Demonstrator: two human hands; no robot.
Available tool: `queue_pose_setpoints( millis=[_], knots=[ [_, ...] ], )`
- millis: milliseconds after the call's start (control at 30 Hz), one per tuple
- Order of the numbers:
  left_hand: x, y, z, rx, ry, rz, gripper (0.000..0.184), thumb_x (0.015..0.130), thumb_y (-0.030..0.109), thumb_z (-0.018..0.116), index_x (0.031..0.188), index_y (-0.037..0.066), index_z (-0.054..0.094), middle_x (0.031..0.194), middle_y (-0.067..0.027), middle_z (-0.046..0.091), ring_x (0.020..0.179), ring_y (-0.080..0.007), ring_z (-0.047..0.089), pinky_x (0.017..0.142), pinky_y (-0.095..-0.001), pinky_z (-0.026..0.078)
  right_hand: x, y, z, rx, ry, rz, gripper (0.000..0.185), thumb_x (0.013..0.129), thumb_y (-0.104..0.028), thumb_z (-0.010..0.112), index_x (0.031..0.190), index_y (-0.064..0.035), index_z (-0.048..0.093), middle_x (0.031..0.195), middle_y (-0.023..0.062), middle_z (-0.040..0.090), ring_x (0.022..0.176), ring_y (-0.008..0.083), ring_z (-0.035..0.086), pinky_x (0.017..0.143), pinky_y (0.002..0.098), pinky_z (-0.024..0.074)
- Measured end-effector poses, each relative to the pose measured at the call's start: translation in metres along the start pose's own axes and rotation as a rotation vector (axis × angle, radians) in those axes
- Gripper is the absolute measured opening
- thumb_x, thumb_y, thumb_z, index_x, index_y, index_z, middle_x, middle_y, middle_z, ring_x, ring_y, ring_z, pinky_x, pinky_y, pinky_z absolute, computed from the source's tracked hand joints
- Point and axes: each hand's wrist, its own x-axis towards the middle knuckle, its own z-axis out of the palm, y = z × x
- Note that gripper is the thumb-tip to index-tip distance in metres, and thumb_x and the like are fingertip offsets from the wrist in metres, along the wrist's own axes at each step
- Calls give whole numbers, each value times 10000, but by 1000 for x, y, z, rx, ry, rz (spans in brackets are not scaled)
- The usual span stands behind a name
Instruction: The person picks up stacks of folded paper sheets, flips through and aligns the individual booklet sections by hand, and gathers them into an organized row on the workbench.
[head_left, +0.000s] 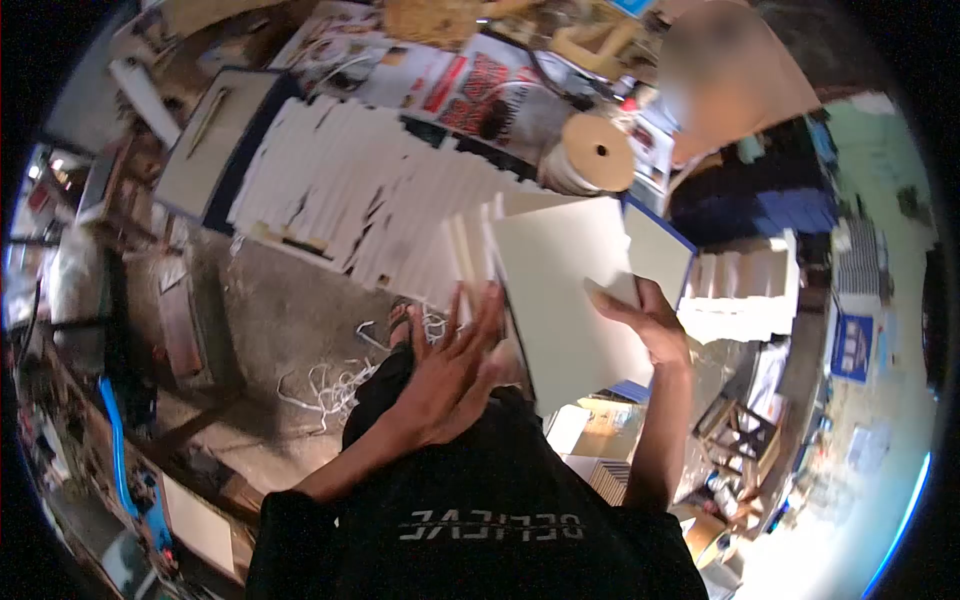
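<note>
A cream-coloured book block stands tilted in front of my body, its broad blank face toward me. My right hand grips its right edge, thumb lying on the face and the other fingers behind. My left hand is at the block's left side, fingers stretched out and slightly blurred. Whether it touches the edge is hard to tell. Just behind, more pale blocks stand blurred at the end of a long row of white book blocks on the table.
A large spool stands behind the row, near printed newspaper sheets. A dark-edged board lies at the row's left end. White strips litter the floor by my foot. More stacked blocks are at the right. Another person is across the table.
</note>
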Motion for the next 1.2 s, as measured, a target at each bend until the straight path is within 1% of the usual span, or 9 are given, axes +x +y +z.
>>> queue_pose_setpoints(
  millis=[167, 233, 467, 667, 700, 800, 900, 1067, 1200],
  knots=[
    [2, 9, 3, 429, 46, -86, 653, 984, 339, 390, 1515, 75, 118, 1585, -94, 108, 1457, -351, 5, 1092, -616, -122, -21, -1, -11, 108, 40, 8, 859, 752, -281, 795, 1410, 22, 335, 1339, 198, 477, 1233, 256, 451, 1012, 375, 399],
    [4, 10, 7, 387, 77, -75, 671, 965, 302, 455, 1512, 74, 140, 1581, -91, 129, 1457, -354, 6, 1095, -614, -118, -17, 47, -56, 78, 14, -136, 692, 922, -230, 580, 1461, 17, 225, 1496, 169, 309, 1285, 254, 412, 1107, 344, 279],
    [2, 16, 14, 372, 106, -132, 749, 914, 270, 566, 1502, 50, 159, 1571, -161, 111, 1449, -384, 37, 1139, -565, -22, -23, 123, -186, 99, 548, -66, 593, 895, -433, 618, 1267, 23, 545, 1008, 95, 647, 869, 194, 599, 792, 294, 461],
    [-7, -22, 23, -272, 266, -85, 796, 835, 127, 678, 1491, 68, 231, 1547, -200, 180, 1425, -403, 159, 1155, -470, 158, 10, 165, -203, -330, 446, -131, 418, 888, -312, 650, 1188, -21, 626, 1149, 112, 652, 1052, 150, 580, 897, 290, 447],
    [-5, -23, 22, -265, 287, -107, 796, 835, 127, 678, 1491, 68, 231, 1547, -200, 180, 1425, -403, 159, 1155, -470, 158, 9, 140, -191, -631, 521, 64, 334, 893, -223, 652, 1136, 5, 636, 1035, 34, 641, 924, 130, 580, 898, 243, 459],
    [-1, -29, 26, -18, 367, -64, 759, 806, 165, 721, 1458, 97, 339, 1516, -198, 269, 1423, -354, 205, 1140, -456, 230, 7, 71, -96, -97, 589, -602, 304, 883, -173, 679, 1094, 39, 627, 888, 22, 642, 797, 90, 576, 715, 212, 450],
    [5, -30, 27, -116, 485, -35, 774, 788, 200, 744, 1446, 84, 354, 1455, -196, 383, 1362, -386, 334, 1089, -467, 328, 3, 38, -6, -142, 220, -302, 231, 855, -116, 693, 1046, 0, 629, 830, 39, 667, 781, 102, 617, 665, 215, 483],
    [-11, -27, 18, -755, 486, -448, 390, 984, 270, 501, 1217, -34, 573, 1179, -195, 623, 1108, -298, 595, 975, -421, 451, 11, 13, -1, -292, 76, -133, 219, 832, -140, 733, 920, -12, 579, 751, 47, 618, 710, 89, 569, 606, 232, 449],
    [-23, -31, 24, -1247, 426, -376, 564, 1013, 418, 324, 1278, -35, 529, 1236, -214, 588, 1148, -318, 572, 1010, -430, 429, -26, -36, -2, -272, 222, -393, 186, 826, -23, 690, 833, -26, 504, 796, 75, 619, 717, 109, 577, 614, 258, 482]
  ],
)
